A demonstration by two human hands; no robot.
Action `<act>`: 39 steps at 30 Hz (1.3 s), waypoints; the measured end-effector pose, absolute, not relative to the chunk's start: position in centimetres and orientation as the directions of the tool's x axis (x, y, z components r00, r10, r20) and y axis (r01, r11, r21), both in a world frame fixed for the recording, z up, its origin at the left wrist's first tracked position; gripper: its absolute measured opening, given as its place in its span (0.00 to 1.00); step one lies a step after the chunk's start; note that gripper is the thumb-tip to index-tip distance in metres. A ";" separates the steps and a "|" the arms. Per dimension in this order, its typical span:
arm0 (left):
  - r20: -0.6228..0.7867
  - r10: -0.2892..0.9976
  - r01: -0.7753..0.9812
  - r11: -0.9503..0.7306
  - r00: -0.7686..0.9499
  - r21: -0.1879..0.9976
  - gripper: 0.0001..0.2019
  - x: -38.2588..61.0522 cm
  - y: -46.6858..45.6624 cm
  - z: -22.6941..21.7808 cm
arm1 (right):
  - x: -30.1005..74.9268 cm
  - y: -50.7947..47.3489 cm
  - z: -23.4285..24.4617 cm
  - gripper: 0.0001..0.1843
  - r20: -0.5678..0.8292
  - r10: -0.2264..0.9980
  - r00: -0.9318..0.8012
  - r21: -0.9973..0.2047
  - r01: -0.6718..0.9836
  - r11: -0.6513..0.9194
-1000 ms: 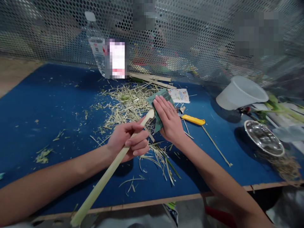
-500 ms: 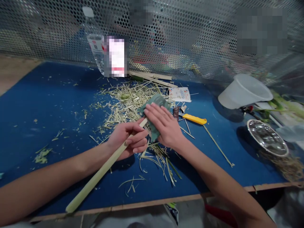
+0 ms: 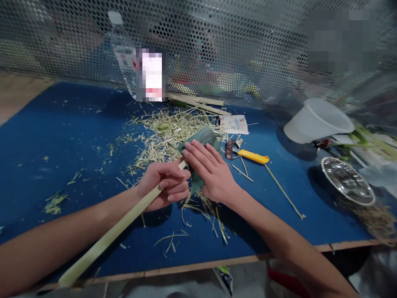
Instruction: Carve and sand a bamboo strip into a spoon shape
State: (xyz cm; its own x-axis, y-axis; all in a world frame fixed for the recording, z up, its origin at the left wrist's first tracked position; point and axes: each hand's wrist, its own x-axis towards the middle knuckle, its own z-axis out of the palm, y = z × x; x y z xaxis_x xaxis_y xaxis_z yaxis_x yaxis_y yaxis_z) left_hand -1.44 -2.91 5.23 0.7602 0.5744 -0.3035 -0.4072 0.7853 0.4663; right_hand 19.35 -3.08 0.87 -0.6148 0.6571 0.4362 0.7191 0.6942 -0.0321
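Observation:
My left hand (image 3: 163,183) is closed round a long pale bamboo strip (image 3: 107,238) that runs from the near left table edge up to the hand. The strip's far tip is hidden under a green sheet of sandpaper (image 3: 200,142). My right hand (image 3: 209,170) holds that sheet, fingers pressed flat over it and folded round the strip's end. Both hands hover over a heap of bamboo shavings (image 3: 172,134) on the blue table (image 3: 62,136).
A yellow-handled knife (image 3: 253,156) and thin bamboo sticks (image 3: 283,191) lie right of my hands. A white plastic cup (image 3: 316,121) and metal bowl (image 3: 346,180) sit far right. A water bottle (image 3: 124,56) stands by the perforated metal screen (image 3: 248,49). Bamboo slats (image 3: 200,103) lie at the back.
My left hand has drawn the bamboo strip back toward me and lower. My right hand with the sandpaper has slid leftward and nearer along the strip's tip, which is now covered.

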 end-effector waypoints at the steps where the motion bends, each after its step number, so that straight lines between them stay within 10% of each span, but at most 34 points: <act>1: -0.304 0.576 -0.403 0.782 0.759 0.475 0.14 -1.5 -2.9 5.3 | 19.4 -3.1 0.9 0.51 0.438 0.645 -0.626 -0.012 0.713 0.701; 39: -0.324 0.584 -0.302 0.727 0.745 0.617 0.16 -1.6 -2.6 5.5 | 20.0 -3.1 1.4 0.54 0.483 0.735 -0.476 -0.153 0.781 0.606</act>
